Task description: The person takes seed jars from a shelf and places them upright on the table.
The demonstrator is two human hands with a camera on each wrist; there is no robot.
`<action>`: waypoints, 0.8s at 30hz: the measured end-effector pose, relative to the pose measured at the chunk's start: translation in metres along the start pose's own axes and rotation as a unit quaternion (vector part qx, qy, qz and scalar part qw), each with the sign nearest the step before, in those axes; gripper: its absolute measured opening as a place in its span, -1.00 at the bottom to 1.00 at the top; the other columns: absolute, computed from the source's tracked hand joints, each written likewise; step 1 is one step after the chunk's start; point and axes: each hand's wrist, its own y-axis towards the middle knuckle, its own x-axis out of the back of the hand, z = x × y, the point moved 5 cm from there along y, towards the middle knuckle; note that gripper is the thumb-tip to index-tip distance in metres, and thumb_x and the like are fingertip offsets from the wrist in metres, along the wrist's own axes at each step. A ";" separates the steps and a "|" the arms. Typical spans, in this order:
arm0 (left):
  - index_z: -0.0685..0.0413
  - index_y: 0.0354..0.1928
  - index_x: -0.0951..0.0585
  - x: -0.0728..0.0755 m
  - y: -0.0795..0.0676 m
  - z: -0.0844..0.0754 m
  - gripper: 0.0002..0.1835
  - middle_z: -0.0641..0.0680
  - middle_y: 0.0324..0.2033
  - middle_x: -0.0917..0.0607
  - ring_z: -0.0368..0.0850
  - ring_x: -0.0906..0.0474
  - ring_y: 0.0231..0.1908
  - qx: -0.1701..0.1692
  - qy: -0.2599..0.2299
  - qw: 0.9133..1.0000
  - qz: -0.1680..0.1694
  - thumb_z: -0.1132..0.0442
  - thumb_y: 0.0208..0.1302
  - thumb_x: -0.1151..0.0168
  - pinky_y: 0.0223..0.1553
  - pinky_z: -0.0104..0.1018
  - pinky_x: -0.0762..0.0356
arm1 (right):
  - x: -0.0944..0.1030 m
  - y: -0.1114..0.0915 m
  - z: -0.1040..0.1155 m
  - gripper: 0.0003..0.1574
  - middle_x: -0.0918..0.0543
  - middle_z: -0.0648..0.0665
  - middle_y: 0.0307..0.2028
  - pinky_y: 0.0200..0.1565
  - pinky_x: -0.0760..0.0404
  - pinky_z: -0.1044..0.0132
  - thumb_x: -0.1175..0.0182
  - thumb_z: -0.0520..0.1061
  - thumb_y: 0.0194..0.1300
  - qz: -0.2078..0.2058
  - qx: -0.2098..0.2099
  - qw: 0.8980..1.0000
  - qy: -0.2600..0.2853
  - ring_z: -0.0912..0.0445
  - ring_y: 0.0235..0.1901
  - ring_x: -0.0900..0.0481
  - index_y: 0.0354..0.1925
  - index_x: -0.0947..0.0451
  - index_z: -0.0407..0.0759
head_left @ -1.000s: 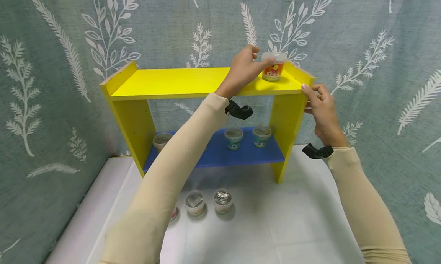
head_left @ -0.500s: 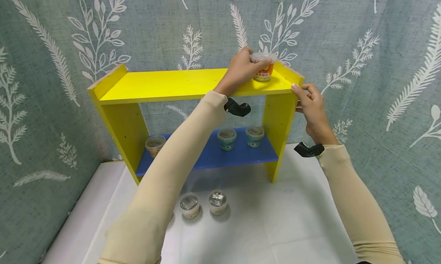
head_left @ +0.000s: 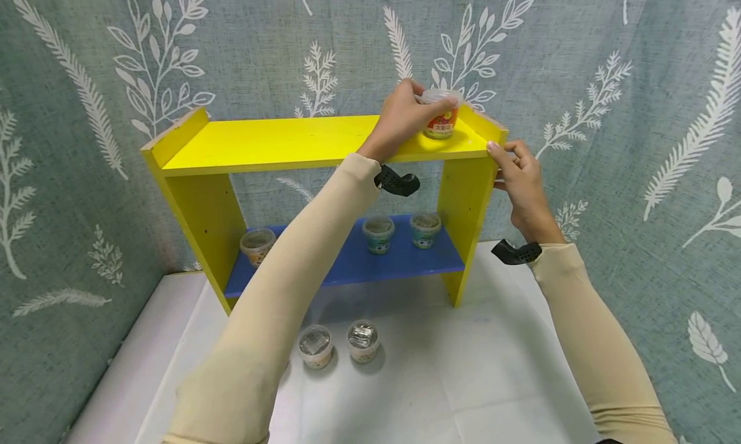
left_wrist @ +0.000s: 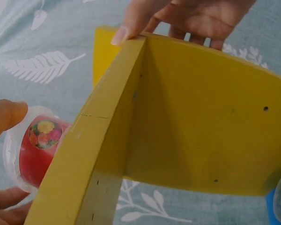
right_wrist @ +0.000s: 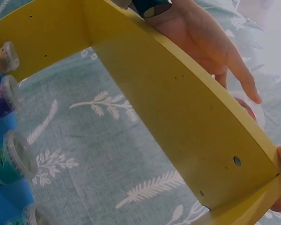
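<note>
A small plastic cup (head_left: 441, 127) with a red, flower-printed label and clear lid stands on the yellow top board near its right end. My left hand (head_left: 403, 114) holds it near the lid, thumb in front and fingers behind. In the left wrist view, thumb and fingers flank the red cup (left_wrist: 37, 157). My right hand (head_left: 523, 193) grips the right upper corner of the yellow shelf unit (head_left: 289, 138), its thumb on the front edge and its other fingers around the outer side.
On the blue lower shelf (head_left: 399, 267) stand two teal cups (head_left: 425, 235) and an orange-brown cup (head_left: 256, 246); the right wrist view adds a purple cup (right_wrist: 2, 101). Foil-topped cups (head_left: 363, 342) sit on the white table (head_left: 440, 373) in front. A patterned curtain (head_left: 260, 58) hangs behind.
The fingers of my left hand have closed in on the red cup behind its lid. My right hand keeps its grip on the corner. The head view has shifted slightly rightward.
</note>
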 end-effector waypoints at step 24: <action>0.12 0.24 -0.51 0.007 -0.020 -0.011 -0.32 0.02 -0.01 -0.64 -0.15 -0.60 -0.10 -0.049 -0.008 0.999 0.004 -0.17 0.26 -0.44 -0.12 -0.38 -0.59 | 0.002 0.001 -0.002 -0.57 -0.54 -0.10 -0.11 -0.05 -0.54 0.11 -0.20 0.31 0.45 -0.005 0.005 1.000 -0.006 0.00 -0.17 -0.62 0.02 -0.51 0.07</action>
